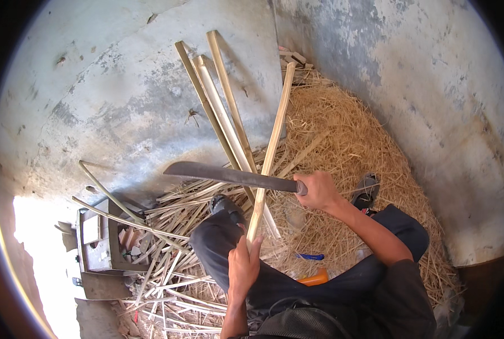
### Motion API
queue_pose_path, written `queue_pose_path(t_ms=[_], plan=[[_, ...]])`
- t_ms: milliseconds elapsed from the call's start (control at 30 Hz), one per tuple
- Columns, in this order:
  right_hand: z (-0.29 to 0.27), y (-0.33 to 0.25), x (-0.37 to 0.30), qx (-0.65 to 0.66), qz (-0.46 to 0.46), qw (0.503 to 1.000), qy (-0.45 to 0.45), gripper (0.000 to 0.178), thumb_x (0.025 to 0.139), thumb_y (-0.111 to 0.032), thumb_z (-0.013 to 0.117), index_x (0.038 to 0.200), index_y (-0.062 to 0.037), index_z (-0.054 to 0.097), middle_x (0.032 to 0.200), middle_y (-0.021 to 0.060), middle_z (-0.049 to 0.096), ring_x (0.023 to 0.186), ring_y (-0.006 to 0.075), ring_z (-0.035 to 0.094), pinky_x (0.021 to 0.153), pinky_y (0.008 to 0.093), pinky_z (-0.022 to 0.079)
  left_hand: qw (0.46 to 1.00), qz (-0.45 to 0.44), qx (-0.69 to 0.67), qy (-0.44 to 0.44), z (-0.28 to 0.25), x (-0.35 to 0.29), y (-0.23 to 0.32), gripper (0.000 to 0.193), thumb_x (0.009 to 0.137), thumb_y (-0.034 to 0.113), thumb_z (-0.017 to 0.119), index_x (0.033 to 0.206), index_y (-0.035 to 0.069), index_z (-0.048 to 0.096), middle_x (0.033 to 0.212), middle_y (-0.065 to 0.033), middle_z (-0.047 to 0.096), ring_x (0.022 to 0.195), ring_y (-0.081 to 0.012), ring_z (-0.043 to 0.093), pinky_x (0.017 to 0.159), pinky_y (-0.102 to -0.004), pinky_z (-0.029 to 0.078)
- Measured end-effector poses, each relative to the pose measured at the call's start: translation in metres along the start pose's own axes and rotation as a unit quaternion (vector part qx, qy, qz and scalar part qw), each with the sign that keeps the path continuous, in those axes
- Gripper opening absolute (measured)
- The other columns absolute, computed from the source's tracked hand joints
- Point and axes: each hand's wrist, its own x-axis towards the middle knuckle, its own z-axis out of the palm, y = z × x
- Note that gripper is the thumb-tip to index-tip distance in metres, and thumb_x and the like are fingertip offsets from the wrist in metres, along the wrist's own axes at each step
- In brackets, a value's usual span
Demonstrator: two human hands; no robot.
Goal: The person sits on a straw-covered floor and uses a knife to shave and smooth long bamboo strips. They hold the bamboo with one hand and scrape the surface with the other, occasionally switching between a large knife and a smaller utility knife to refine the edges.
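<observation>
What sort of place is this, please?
Maybe a rough workshop: there's a heap of straw-like shavings, long strips leaning against a worn wall, and a big knife in the right hand.

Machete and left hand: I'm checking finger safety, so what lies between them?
The lower part of the held strip, seen in the head view.

Left hand (244,268) grips lower end of pale wooden strip (275,135), strip slanting up. Right hand (318,190) holds machete (223,173) by handle, blade pointing left across strip; contact unclear. Three more strips (224,113) lean on grey wall (116,107), toward its right edge. Shavings (342,124) heaped along right-hand wall's (449,124) bottom edge.
</observation>
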Motion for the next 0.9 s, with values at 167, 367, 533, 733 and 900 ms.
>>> queue_pose_path(t_ms=[167, 367, 533, 733, 900], plan=[[-0.007, -0.032, -0.008, 0.024, -0.070, 0.996, -0.046, 0.009, 0.078, -0.014, 0.073, 0.086, -0.0102, 0.072, 0.057, 0.0093, 0.063, 0.047, 0.0269, 0.064, 0.047, 0.0390, 0.051, 0.999, 0.034, 0.011, 0.032, 0.004, 0.007, -0.001, 0.029, 0.108, 0.024, 0.062, 0.100, -0.004, 0.064, 0.068, -0.0232, 0.060, 0.063, -0.0448, 0.063, 0.057, -0.0459, 0.045], [-0.009, 0.048, 0.036, 0.016, 0.030, 0.997, 0.064, 0.008, 0.079, -0.012, 0.073, 0.087, -0.0136, 0.071, 0.057, 0.0044, 0.064, 0.044, 0.0213, 0.060, 0.044, 0.0367, 0.049, 0.999, 0.017, 0.030, 0.018, -0.006, -0.017, 0.003, 0.032, 0.105, 0.023, 0.068, 0.094, -0.005, 0.058, 0.069, -0.0305, 0.063, 0.066, -0.0513, 0.064, 0.056, -0.0532, 0.046], [-0.004, 0.018, 0.011, -0.054, -0.046, 0.997, -0.021, 0.016, 0.079, -0.020, 0.072, 0.093, -0.0134, 0.075, 0.055, 0.0041, 0.061, 0.046, 0.0183, 0.060, 0.046, 0.0381, 0.047, 1.000, 0.001, 0.013, 0.015, -0.002, -0.020, 0.005, 0.036, 0.107, 0.025, 0.065, 0.087, -0.003, 0.056, 0.068, -0.0277, 0.060, 0.066, -0.0511, 0.062, 0.057, -0.0524, 0.043], [-0.049, 0.106, 0.065, 0.047, 0.284, 0.957, 0.037, 0.029, 0.082, -0.022, 0.073, 0.107, -0.0115, 0.083, 0.058, 0.0069, 0.064, 0.045, 0.0178, 0.054, 0.048, 0.0366, 0.044, 0.997, -0.029, 0.053, -0.046, -0.020, -0.060, -0.010, 0.033, 0.106, 0.025, 0.067, 0.090, -0.003, 0.059, 0.069, -0.0304, 0.062, 0.069, -0.0530, 0.064, 0.058, -0.0542, 0.047], [-0.039, 0.149, 0.028, -0.115, 0.135, 0.983, -0.036, 0.024, 0.084, -0.019, 0.070, 0.105, -0.0134, 0.080, 0.069, 0.0130, 0.073, 0.059, 0.0252, 0.070, 0.058, 0.0425, 0.057, 0.992, -0.068, 0.033, -0.103, -0.026, -0.082, -0.031, 0.037, 0.106, 0.026, 0.067, 0.086, -0.002, 0.056, 0.069, -0.0292, 0.061, 0.067, -0.0519, 0.063, 0.057, -0.0539, 0.046]])
